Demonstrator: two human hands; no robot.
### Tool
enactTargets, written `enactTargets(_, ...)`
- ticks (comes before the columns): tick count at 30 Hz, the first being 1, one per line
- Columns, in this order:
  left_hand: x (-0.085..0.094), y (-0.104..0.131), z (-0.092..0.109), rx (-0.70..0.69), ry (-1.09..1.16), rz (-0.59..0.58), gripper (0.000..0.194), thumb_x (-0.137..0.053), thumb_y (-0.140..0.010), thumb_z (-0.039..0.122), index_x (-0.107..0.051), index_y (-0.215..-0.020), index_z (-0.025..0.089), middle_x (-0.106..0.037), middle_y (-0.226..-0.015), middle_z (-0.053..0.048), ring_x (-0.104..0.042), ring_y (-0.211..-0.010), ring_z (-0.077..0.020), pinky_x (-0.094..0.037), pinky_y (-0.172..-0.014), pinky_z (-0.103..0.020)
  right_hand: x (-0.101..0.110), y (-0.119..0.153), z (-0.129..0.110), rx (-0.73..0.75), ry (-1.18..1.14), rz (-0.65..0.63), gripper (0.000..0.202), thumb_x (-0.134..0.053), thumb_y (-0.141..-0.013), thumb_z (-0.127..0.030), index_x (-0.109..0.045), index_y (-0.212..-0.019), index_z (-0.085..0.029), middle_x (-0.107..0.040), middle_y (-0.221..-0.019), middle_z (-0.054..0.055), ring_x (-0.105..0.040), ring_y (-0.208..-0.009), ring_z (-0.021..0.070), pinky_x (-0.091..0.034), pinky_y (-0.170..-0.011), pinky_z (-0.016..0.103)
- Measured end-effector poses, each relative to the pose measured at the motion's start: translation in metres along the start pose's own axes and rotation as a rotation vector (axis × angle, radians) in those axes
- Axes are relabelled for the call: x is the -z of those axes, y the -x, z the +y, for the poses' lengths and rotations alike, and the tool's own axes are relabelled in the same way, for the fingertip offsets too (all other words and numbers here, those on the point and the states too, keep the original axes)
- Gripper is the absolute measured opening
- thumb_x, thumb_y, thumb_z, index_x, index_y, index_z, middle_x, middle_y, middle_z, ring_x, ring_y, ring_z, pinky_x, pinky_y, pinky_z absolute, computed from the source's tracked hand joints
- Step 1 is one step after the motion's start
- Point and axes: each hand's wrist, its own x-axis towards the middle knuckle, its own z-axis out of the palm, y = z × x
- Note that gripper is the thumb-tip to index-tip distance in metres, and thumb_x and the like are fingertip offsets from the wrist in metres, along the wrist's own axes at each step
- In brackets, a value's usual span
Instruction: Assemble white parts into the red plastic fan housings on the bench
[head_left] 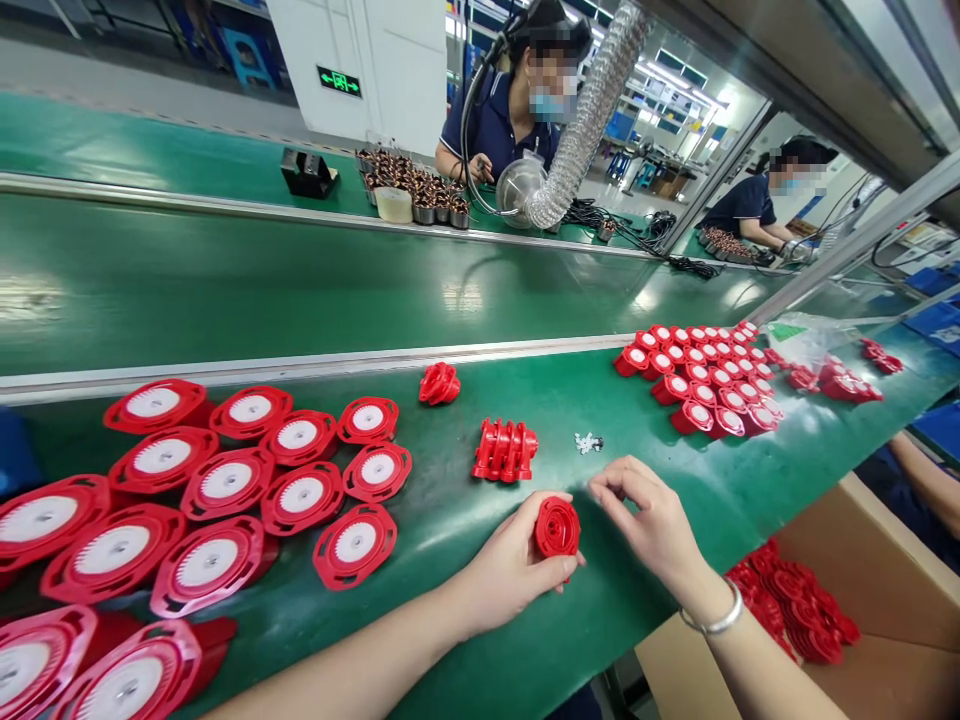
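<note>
In my left hand (504, 568) is a round red plastic housing (557, 527), its ringed hollow side facing up. The fingers and thumb wrap round its side. Just to the right, my right hand (651, 522) has its thumb and fingertips pinched together, apart from the housing. Whatever the pinch may hold is too small to make out. Beyond those fingertips lies a little pile of small silvery-white pieces (588, 443). Past my left hand, several red plastic parts (505, 450) lie nested in a row on the green bench (450, 640); a smaller red cluster (439, 383) sits behind them.
Red housings with white ribbed discs (356, 543) fill the bench's left; a block of similar ones (697, 375) stands at right. A cardboard box (885, 600) of red parts is below right. Across the conveyor (337, 280), two people work near copper-wound parts (420, 185) and a duct (592, 110).
</note>
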Motion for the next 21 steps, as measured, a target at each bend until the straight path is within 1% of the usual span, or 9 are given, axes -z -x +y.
enactTargets(3, 0.000, -0.001, -0.002, -0.026, 0.013, 0.009, 0.043, -0.069, -0.078, 0.027, -0.044, -0.112, 0.020, -0.052, -0.093, -0.001, -0.054, -0.079, -0.0143, -0.046, -0.066, -0.029, -0.009, 0.016, -0.029, 0.110, -0.058, 0.008, 0.010, -0.054, -0.096, -0.017, -0.062, -0.098, -0.023, -0.062, -0.087, 0.005, -0.063, -0.081, 0.0173, -0.055, -0.070, 0.029)
enactTargets(5, -0.001, -0.001, -0.002, -0.039, 0.028, 0.015, 0.039, -0.069, -0.078, 0.026, -0.044, -0.108, 0.020, -0.049, -0.090, 0.001, -0.050, -0.074, -0.0116, -0.046, -0.065, -0.028, -0.017, 0.024, -0.038, 0.155, -0.055, 0.016, 0.015, -0.053, -0.096, -0.013, -0.061, -0.105, -0.022, -0.062, -0.090, 0.006, -0.063, -0.082, 0.0170, -0.057, -0.071, 0.030)
enactTargets(8, -0.002, -0.001, -0.003, -0.046, 0.041, 0.000, 0.038, -0.068, -0.079, 0.024, -0.044, -0.108, 0.019, -0.048, -0.089, 0.002, -0.048, -0.072, -0.0112, -0.044, -0.066, -0.028, -0.024, 0.030, -0.041, 0.192, 0.012, 0.042, 0.022, -0.053, -0.095, -0.010, -0.059, -0.113, -0.021, -0.062, -0.093, 0.008, -0.063, -0.083, 0.0181, -0.059, -0.072, 0.032)
enactTargets(10, -0.002, -0.001, -0.005, -0.052, 0.027, -0.005, 0.039, -0.066, -0.080, 0.023, -0.044, -0.111, 0.019, -0.048, -0.089, 0.002, -0.048, -0.073, -0.0114, -0.043, -0.066, -0.028, -0.024, 0.030, -0.041, 0.222, 0.053, 0.051, 0.025, -0.053, -0.095, -0.009, -0.058, -0.116, -0.021, -0.062, -0.094, 0.009, -0.064, -0.084, 0.0189, -0.060, -0.073, 0.033)
enactTargets(12, -0.001, 0.000, -0.007, -0.057, -0.013, 0.003, 0.043, -0.064, -0.080, 0.021, -0.044, -0.118, 0.019, -0.049, -0.092, 0.001, -0.050, -0.074, -0.0125, -0.044, -0.067, -0.028, -0.022, 0.029, -0.041, 0.251, 0.061, 0.043, 0.026, -0.052, -0.095, -0.008, -0.058, -0.117, -0.021, -0.063, -0.094, 0.009, -0.065, -0.085, 0.0190, -0.060, -0.075, 0.033)
enactTargets(14, 0.000, 0.002, -0.008, -0.062, -0.114, 0.024, 0.053, -0.062, -0.077, 0.017, -0.042, -0.126, 0.020, -0.051, -0.100, -0.003, -0.053, -0.079, -0.0151, -0.046, -0.070, -0.031, -0.020, 0.028, -0.042, 0.269, 0.048, 0.011, 0.026, -0.052, -0.095, -0.008, -0.059, -0.117, -0.020, -0.064, -0.096, 0.009, -0.066, -0.087, 0.0190, -0.061, -0.076, 0.032)
enactTargets(16, 0.002, 0.003, -0.008, -0.085, -0.253, 0.046, 0.060, -0.060, -0.076, 0.012, -0.042, -0.132, 0.020, -0.052, -0.111, -0.007, -0.055, -0.091, -0.0195, -0.048, -0.079, -0.035, -0.020, 0.028, -0.041, 0.289, 0.050, -0.015, 0.026, -0.052, -0.095, -0.008, -0.059, -0.117, -0.019, -0.066, -0.098, 0.010, -0.066, -0.089, 0.0196, -0.061, -0.076, 0.032)
enactTargets(19, 0.004, 0.005, -0.009, -0.139, -0.388, 0.070, 0.062, -0.056, -0.075, 0.008, -0.043, -0.134, 0.022, -0.052, -0.121, -0.009, -0.052, -0.109, -0.0244, -0.046, -0.093, -0.039, -0.024, 0.033, -0.038, 0.312, 0.086, -0.009, 0.030, -0.050, -0.096, -0.009, -0.058, -0.123, -0.019, -0.067, -0.100, 0.011, -0.067, -0.091, 0.0214, -0.061, -0.075, 0.033)
enactTargets(21, 0.005, 0.005, -0.011, -0.139, -0.404, 0.069, 0.062, -0.056, -0.077, 0.008, -0.042, -0.136, 0.022, -0.051, -0.122, -0.009, -0.052, -0.108, -0.0241, -0.045, -0.095, -0.041, -0.028, 0.039, -0.037, 0.318, 0.114, 0.000, 0.033, -0.048, -0.097, -0.009, -0.057, -0.128, -0.019, -0.067, -0.101, 0.012, -0.067, -0.088, 0.0215, -0.061, -0.072, 0.034)
